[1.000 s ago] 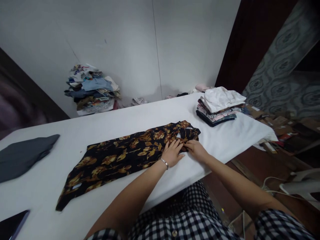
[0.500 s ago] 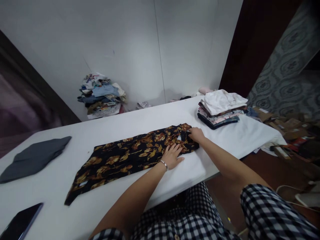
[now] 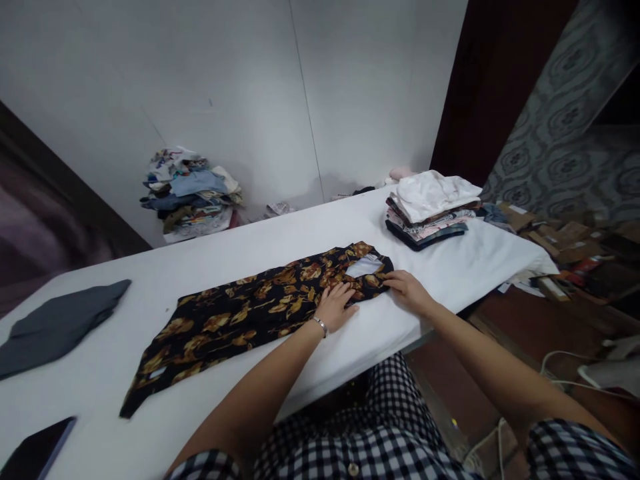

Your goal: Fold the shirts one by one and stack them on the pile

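A black shirt with a brown and gold floral print lies lengthwise on the white table. Its rounded neck opening, with a pale patch inside, faces right. My left hand, wearing a bracelet, rests flat on the shirt just left of that opening, fingers stretched out. At the shirt's right end, my right hand has its fingertips on the near edge beside the neck and appears to pinch the cloth. The underside of that grip is hidden.
A folded stack of clothes with a white piece on top sits at the back right. Dark grey cloth and a phone lie left on the white table. A tall clothes pile stands behind it; cardboard boxes are at right.
The shirt's right end has been spread, and its neck opening now shows more widely. My right hand has moved from the end toward the nearer edge. The view has shifted slightly.
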`<state>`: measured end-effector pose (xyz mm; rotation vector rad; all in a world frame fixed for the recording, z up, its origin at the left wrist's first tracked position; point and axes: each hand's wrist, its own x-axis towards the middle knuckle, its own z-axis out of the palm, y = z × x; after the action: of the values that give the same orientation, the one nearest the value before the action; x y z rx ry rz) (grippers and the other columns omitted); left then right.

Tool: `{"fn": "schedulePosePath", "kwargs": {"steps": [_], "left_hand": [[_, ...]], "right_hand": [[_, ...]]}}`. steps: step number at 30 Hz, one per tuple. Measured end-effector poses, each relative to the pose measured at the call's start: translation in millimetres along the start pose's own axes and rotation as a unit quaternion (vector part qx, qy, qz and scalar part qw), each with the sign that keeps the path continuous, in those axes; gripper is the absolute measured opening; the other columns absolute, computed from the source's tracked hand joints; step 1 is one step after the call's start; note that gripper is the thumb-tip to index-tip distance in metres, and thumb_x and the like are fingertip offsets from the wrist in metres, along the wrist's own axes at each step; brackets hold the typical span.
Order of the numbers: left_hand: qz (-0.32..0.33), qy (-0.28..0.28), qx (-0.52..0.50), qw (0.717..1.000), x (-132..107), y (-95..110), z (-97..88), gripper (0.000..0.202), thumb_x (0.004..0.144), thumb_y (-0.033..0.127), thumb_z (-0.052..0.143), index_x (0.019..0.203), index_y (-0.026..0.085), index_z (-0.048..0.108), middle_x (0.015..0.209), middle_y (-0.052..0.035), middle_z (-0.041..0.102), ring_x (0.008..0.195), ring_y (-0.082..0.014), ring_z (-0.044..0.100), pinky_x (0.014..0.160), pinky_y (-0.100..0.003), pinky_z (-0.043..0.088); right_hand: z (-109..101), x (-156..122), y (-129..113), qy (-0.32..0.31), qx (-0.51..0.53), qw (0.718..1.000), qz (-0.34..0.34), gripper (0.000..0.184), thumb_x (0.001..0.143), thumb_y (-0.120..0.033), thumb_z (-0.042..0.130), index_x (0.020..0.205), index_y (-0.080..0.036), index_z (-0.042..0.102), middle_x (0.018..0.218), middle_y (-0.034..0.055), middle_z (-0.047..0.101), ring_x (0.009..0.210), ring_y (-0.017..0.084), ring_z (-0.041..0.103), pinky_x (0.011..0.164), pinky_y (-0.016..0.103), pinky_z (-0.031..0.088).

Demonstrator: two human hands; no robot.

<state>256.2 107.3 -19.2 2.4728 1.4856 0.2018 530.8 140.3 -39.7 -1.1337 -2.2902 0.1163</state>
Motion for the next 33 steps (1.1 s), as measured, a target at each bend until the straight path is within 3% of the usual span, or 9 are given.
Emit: {"fn": "schedulePosePath", "kwargs": {"steps": [5, 7, 12, 14, 17, 21, 25, 29, 33], "left_hand": [[0.007, 0.069, 0.004, 0.998, 4, 15, -9.9, 0.05, 0.092, 0.046, 0.041, 0.137, 0.025, 0.045, 0.151, -0.0064, 0.035, 0.141, -0.022, 0.025, 0.115, -0.048, 0.015], [0.029, 0.062, 0.02, 0.997, 6, 21, -7.7, 0.052, 0.092, 0.047, 0.042, 0.139, 0.025, 0.042, 0.152, -0.0061, 0.033, 0.141, -0.0223, 0.024, 0.116, -0.05, 0.013], [0.024, -0.018, 0.02, 0.999, 7, 24, 3.8, 0.056, 0.09, 0.053, 0.042, 0.139, 0.025, 0.042, 0.15, -0.0083, 0.036, 0.14, -0.0243, 0.028, 0.114, -0.052, 0.017], [0.023, -0.013, 0.007, 1.0, 3, 23, 1.3, 0.055, 0.091, 0.054, 0.039, 0.138, 0.026, 0.044, 0.151, -0.0076, 0.035, 0.14, -0.023, 0.027, 0.114, -0.05, 0.018], [0.011, 0.024, 0.004, 1.0, -9, 14, -13.3, 0.052, 0.092, 0.052, 0.036, 0.136, 0.027, 0.046, 0.151, -0.0064, 0.035, 0.141, -0.022, 0.025, 0.115, -0.05, 0.017], [-0.049, 0.068, 0.033, 0.996, -33, -15, -40.5, 0.048, 0.093, 0.048, 0.039, 0.135, 0.027, 0.048, 0.151, -0.0059, 0.035, 0.142, -0.0231, 0.024, 0.114, -0.052, 0.016], [-0.156, 0.108, 0.067, 0.98, -71, -62, -63.1, 0.047, 0.092, 0.045, 0.041, 0.134, 0.025, 0.049, 0.15, -0.0073, 0.036, 0.141, -0.024, 0.025, 0.114, -0.051, 0.018], [-0.298, 0.133, 0.089, 0.941, -131, -115, -78.2, 0.047, 0.091, 0.044, 0.043, 0.132, 0.022, 0.051, 0.15, -0.0099, 0.037, 0.14, -0.0259, 0.028, 0.112, -0.051, 0.023], [-0.426, 0.172, 0.094, 0.883, -205, -164, -85.1, 0.049, 0.089, 0.043, 0.046, 0.127, 0.013, 0.053, 0.145, -0.0147, 0.042, 0.133, -0.0282, 0.038, 0.108, -0.043, 0.033]], "right_hand": [[-6, 5, -3, 0.074, 0.005, 0.994, 0.084, 0.035, 0.09, -0.026, 0.039, 0.109, -0.024, 0.069, 0.119, 0.0081, 0.063, 0.113, 0.024, 0.054, 0.098, 0.045, 0.044], [-3, 10, -11, 0.047, -0.001, 0.996, 0.073, 0.038, 0.092, -0.032, 0.039, 0.121, -0.021, 0.063, 0.132, 0.0092, 0.056, 0.126, 0.024, 0.046, 0.104, 0.046, 0.039], [13, 10, -29, -0.139, -0.033, 0.984, 0.106, 0.053, 0.091, -0.047, 0.044, 0.138, -0.023, 0.047, 0.145, 0.011, 0.042, 0.137, 0.029, 0.033, 0.107, 0.055, 0.028], [16, 7, -30, -0.142, -0.037, 0.982, 0.12, 0.052, 0.092, -0.047, 0.043, 0.139, -0.023, 0.046, 0.147, 0.0112, 0.039, 0.138, 0.029, 0.03, 0.108, 0.054, 0.027], [15, 6, -31, -0.083, -0.047, 0.988, 0.122, 0.05, 0.093, -0.044, 0.041, 0.138, -0.023, 0.046, 0.148, 0.0118, 0.038, 0.139, 0.029, 0.028, 0.108, 0.054, 0.029], [18, 15, -48, -0.032, -0.072, 0.993, 0.083, 0.05, 0.094, -0.045, 0.04, 0.139, -0.025, 0.045, 0.151, 0.0106, 0.032, 0.141, 0.03, 0.023, 0.108, 0.055, 0.026], [31, 24, -71, -0.1, -0.081, 0.99, 0.062, 0.056, 0.093, -0.053, 0.039, 0.142, -0.027, 0.041, 0.152, 0.0105, 0.03, 0.141, 0.03, 0.022, 0.11, 0.056, 0.021], [40, 19, -73, -0.171, -0.074, 0.979, 0.077, 0.06, 0.091, -0.058, 0.036, 0.141, -0.025, 0.045, 0.15, 0.0122, 0.032, 0.14, 0.03, 0.026, 0.111, 0.056, 0.02], [44, 16, -72, -0.141, -0.08, 0.983, 0.085, 0.057, 0.092, -0.054, 0.036, 0.141, -0.026, 0.044, 0.151, 0.0114, 0.031, 0.141, 0.031, 0.023, 0.111, 0.056, 0.02]]}}
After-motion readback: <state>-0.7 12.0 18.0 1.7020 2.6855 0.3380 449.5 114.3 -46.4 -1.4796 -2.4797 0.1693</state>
